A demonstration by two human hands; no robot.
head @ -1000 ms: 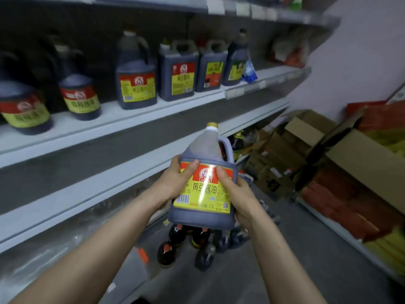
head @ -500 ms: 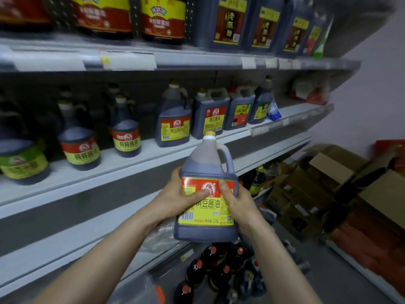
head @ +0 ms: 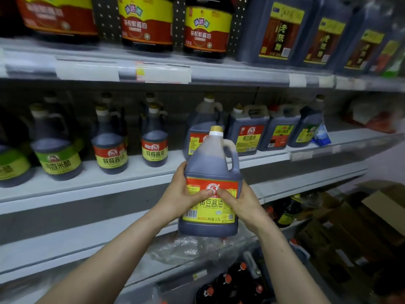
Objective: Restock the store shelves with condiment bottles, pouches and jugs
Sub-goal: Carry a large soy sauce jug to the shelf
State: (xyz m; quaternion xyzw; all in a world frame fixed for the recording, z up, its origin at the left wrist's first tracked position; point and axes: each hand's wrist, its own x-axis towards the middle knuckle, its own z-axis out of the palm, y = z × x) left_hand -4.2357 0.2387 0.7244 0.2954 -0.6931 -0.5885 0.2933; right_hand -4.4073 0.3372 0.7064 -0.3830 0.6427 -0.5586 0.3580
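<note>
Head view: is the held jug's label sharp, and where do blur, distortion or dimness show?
Head view: the jug shows a sharp label; head view, upper right: the top-shelf jugs smear with blur; head view: the shelf rail bows, a wide-lens effect; head view, bottom: the bottles sit in dim light.

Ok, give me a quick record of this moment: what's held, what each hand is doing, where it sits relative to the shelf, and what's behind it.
held item: soy sauce jug, upright, cap on
left hand: grips the jug's left side, thumb on the label
right hand: grips the right side, thumb on the label
position: in the air in front of the middle shelf, not set down
behind it: matching jug standing on that shelf
</note>
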